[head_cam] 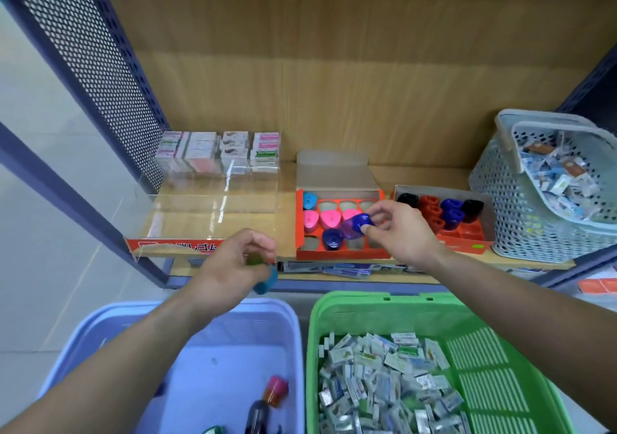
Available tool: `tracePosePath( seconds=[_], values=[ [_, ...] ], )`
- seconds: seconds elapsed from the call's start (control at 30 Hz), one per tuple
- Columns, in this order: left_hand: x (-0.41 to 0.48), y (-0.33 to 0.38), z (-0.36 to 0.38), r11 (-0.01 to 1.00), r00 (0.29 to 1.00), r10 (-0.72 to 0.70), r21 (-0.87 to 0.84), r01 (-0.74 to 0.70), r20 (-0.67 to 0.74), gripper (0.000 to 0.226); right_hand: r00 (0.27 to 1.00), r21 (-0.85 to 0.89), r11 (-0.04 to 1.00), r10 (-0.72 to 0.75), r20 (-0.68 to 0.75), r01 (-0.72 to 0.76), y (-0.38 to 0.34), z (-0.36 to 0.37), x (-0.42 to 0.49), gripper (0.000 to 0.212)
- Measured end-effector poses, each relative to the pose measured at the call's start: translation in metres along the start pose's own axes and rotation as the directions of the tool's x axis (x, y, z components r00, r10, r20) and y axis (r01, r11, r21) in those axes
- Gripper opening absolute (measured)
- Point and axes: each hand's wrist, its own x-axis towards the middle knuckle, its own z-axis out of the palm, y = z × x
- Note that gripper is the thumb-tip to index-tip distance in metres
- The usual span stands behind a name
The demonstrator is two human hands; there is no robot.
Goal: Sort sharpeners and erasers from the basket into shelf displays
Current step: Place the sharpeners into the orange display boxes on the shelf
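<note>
My right hand (400, 230) is pinching a blue sharpener (359, 225) over the orange tray (347, 254), lining it up with an empty slot; my left hand (230, 266) is gripping a teal sharpener (266, 283), ready for next.

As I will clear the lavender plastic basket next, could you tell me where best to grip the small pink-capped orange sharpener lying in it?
Pinch the pink-capped orange sharpener across its pink cap, coming from above: the cap end points up and looks free, while a dark bottle-shaped item crowds its lower left and the lavender plastic basket's wall stands close on its right.
</note>
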Motion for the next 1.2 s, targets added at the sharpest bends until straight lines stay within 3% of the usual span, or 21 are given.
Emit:
tracePosePath(
  seconds=[0.13, 0.37, 0.53, 0.6, 0.67, 0.83, 1.1, 1.2],
  values=[
    [0.011, -0.007, 0.0, 0.998, 0.998, -0.019, -0.062, 0.015, -0.066, 0.021, 0.993, -0.021, 0.998, -0.058, -0.099, 0.056, 0.003, 0.004, 0.023, 0.021],
    [0.025, 0.002, 0.012, 1.0, 0.994, -0.018, -0.026, 0.015, -0.112, 0.035, 0.974, -0.037, 0.994, -0.109, -0.197, 0.104, 0.014, -0.033, 0.037, 0.026],
    [0.025, 0.023, 0.051, 0.999, 0.999, 0.008, -0.035, -0.009, -0.034, 0.028, 0.952, -0.096, 0.995, -0.021, -0.304, -0.009, 0.053, -0.09, 0.024, 0.021],
    [0.025, 0.028, 0.067, 0.999, 1.0, 0.011, -0.038, -0.011, 0.002, 0.023, 0.96, -0.15, 0.984, 0.05, -0.276, -0.094, 0.069, -0.112, 0.017, 0.018],
    [0.026, 0.03, 0.078, 0.999, 0.999, 0.03, -0.037, -0.029, 0.029, 0.033, 0.97, -0.231, 0.96, 0.106, -0.22, -0.157, 0.087, -0.125, 0.01, 0.019],
    [0.029, 0.03, 0.097, 0.995, 0.995, 0.083, 0.054, -0.086, 0.057, 0.034, 0.987, -0.389, 0.908, 0.123, -0.101, -0.153, 0.122, -0.122, 0.001, 0.031],
    [0.028, 0.028, 0.106, 0.991, 0.995, 0.039, 0.124, -0.05, 0.092, 0.049, 0.99, -0.428, 0.893, 0.113, -0.084, -0.139, 0.141, -0.102, 0.009, 0.032],
    [0.028, 0.028, 0.103, 0.995, 0.993, 0.046, 0.083, -0.054, 0.106, 0.054, 0.985, -0.473, 0.871, 0.058, -0.164, -0.13, 0.129, -0.102, 0.007, 0.032]
  ],
)
